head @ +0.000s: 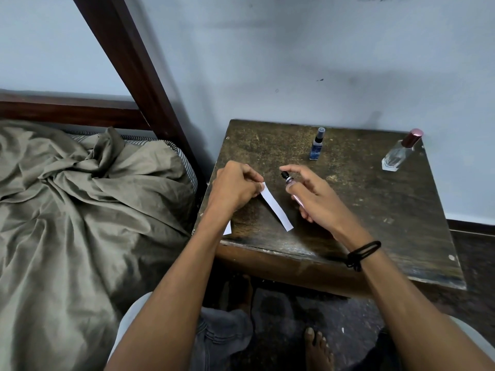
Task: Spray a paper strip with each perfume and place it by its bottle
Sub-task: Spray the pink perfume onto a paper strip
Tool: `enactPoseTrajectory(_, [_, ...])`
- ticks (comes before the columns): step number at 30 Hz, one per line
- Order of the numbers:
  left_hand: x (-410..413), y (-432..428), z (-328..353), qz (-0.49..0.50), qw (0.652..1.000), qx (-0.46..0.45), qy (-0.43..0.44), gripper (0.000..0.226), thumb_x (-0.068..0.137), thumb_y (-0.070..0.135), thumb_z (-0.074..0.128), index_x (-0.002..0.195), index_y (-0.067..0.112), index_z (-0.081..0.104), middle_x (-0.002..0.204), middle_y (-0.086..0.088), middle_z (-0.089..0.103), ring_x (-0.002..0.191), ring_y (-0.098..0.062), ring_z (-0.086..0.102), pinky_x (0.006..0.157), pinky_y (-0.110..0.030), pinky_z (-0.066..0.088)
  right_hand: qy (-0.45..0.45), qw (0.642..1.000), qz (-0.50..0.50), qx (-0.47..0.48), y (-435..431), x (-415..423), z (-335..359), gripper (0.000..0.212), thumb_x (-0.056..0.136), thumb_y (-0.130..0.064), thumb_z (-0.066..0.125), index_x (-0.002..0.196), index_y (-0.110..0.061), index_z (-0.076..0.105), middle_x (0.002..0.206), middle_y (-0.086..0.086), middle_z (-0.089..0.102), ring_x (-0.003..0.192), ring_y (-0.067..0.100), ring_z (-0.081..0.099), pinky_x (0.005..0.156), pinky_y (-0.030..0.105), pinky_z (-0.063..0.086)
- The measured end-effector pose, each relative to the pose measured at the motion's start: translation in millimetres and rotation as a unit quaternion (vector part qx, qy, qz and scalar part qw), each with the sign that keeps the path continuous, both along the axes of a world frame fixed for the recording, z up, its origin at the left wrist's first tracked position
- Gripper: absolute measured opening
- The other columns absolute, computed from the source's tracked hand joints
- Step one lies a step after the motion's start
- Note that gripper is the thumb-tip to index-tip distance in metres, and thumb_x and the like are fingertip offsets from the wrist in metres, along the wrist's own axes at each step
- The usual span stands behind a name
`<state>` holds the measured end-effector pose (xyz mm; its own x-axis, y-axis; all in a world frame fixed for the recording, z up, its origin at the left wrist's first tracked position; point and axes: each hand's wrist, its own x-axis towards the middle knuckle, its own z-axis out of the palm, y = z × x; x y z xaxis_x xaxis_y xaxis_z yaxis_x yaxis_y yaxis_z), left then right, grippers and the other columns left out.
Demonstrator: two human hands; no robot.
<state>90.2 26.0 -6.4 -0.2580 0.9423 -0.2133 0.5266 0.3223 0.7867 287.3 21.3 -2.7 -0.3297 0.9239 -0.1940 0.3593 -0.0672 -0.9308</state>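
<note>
My left hand (pixel 235 187) pinches the top end of a white paper strip (pixel 277 207), which hangs slanting down to the right over the table. My right hand (pixel 312 195) holds a slim pink perfume bottle (pixel 296 198) with a black nozzle, index finger over the top, nozzle facing the strip. A small blue perfume bottle (pixel 317 145) stands at the back middle of the dark wooden table (pixel 388 210). A clear bottle with a pink-red cap (pixel 400 151) stands at the back right. Another strip (pixel 227 229) peeks out under my left forearm.
A bed with a crumpled olive sheet (pixel 80 210) lies left of the table, with a dark wooden bedpost (pixel 139 76) rising beside it. The pale wall is right behind the table. My knees and bare feet (pixel 317 349) are below the table's front edge.
</note>
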Motion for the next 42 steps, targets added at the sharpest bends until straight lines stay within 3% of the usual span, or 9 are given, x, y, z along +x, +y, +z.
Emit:
enactPoseTrajectory(3, [0.1,-0.9,1.1,0.009,1.0,0.007,-0.014,0.023,0.075,0.01,0.085,0.063,0.026,0.073,0.064,0.002,0.075,0.091,-0.005,0.073,0.084,-0.04,0.062,-0.073,0.995,0.014,0.062,1.0,1.8,-6.0,0.034,0.096,-0.031,0.055,0.121,-0.055,0.057,0.07,-0.015,0.05,0.062,0.007,0.048,0.066,0.032,0.044])
enactPoseTrajectory(5, [0.2,-1.6,2.3,0.017,1.0,0.01,-0.019,0.023,0.075,0.01,0.085,0.063,0.025,0.074,0.07,0.001,0.075,0.084,-0.009,0.075,0.083,-0.041,0.063,-0.137,0.984,0.034,0.11,-1.2,1.5,-7.1,0.036,0.095,-0.034,0.054,0.127,-0.051,0.054,0.081,-0.021,0.051,0.076,0.005,0.05,0.076,0.034,0.045])
enactPoseTrajectory(8, [1.5,-2.6,5.2,0.02,1.0,0.011,-0.018,0.022,0.076,0.008,0.085,0.065,0.025,0.075,0.079,0.005,0.074,0.077,-0.013,0.076,0.083,-0.04,0.063,-0.185,0.971,0.063,0.139,-6.0,-0.9,-6.1,0.04,0.091,-0.041,0.049,0.129,-0.051,0.05,0.104,-0.012,0.058,0.094,0.015,0.058,0.087,0.041,0.051])
enactPoseTrajectory(12, [2.2,-3.2,6.7,0.018,1.0,0.008,-0.005,0.022,0.077,0.009,0.084,0.065,0.025,0.074,0.08,0.003,0.075,0.076,-0.013,0.076,0.085,-0.039,0.062,-0.208,0.962,0.08,0.155,-9.3,-3.5,-6.3,0.042,0.087,-0.045,0.046,0.129,-0.05,0.048,0.102,-0.008,0.057,0.096,0.022,0.06,0.086,0.045,0.053])
enactPoseTrajectory(20, [3.8,-4.2,8.5,0.019,1.0,0.0,0.01,0.021,0.076,0.013,0.085,0.064,0.028,0.074,0.078,0.008,0.075,0.076,-0.008,0.075,0.087,-0.039,0.061,-0.209,0.963,0.072,0.153,-9.1,-2.8,-6.5,0.041,0.089,-0.041,0.049,0.129,-0.05,0.049,0.111,-0.007,0.06,0.097,0.019,0.06,0.087,0.043,0.052])
enactPoseTrajectory(26, [6.9,-7.5,11.7,0.002,0.998,-0.003,0.06,0.024,0.079,0.016,0.082,0.065,0.031,0.07,0.08,0.011,0.072,0.089,-0.017,0.074,0.097,-0.04,0.055,-0.211,0.964,0.067,0.149,-9.2,-3.2,-6.2,0.039,0.09,-0.04,0.049,0.128,-0.05,0.049,0.112,-0.008,0.06,0.096,0.019,0.061,0.086,0.043,0.053])
enactPoseTrajectory(30, [10.4,-9.8,15.8,-0.008,0.996,-0.006,0.092,0.024,0.082,0.019,0.08,0.066,0.032,0.068,0.068,0.009,0.07,0.105,-0.007,0.069,0.105,-0.035,0.047,-0.213,0.964,0.066,0.144,-9.3,-3.1,-6.2,0.04,0.09,-0.04,0.049,0.128,-0.05,0.049,0.111,-0.009,0.06,0.097,0.02,0.061,0.087,0.044,0.053])
enactPoseTrajectory(36, [11.0,-9.3,15.7,-0.002,0.997,-0.015,0.08,0.026,0.08,0.019,0.081,0.063,0.032,0.067,0.08,0.006,0.077,0.089,-0.016,0.074,0.1,-0.036,0.053,-0.21,0.965,0.063,0.145,-7.0,-2.5,-7.1,0.038,0.09,-0.039,0.051,0.126,-0.051,0.049,0.11,-0.007,0.061,0.092,0.02,0.061,0.083,0.043,0.053])
enactPoseTrajectory(42, [13.7,-10.7,15.1,-0.021,0.994,-0.012,0.107,0.027,0.083,0.019,0.08,0.064,0.032,0.065,0.077,0.006,0.073,0.106,-0.013,0.07,0.105,-0.037,0.048,-0.212,0.965,0.057,0.146,-6.6,-2.2,-8.9,0.039,0.091,-0.037,0.052,0.128,-0.049,0.05,0.107,-0.008,0.061,0.093,0.018,0.06,0.081,0.039,0.051])
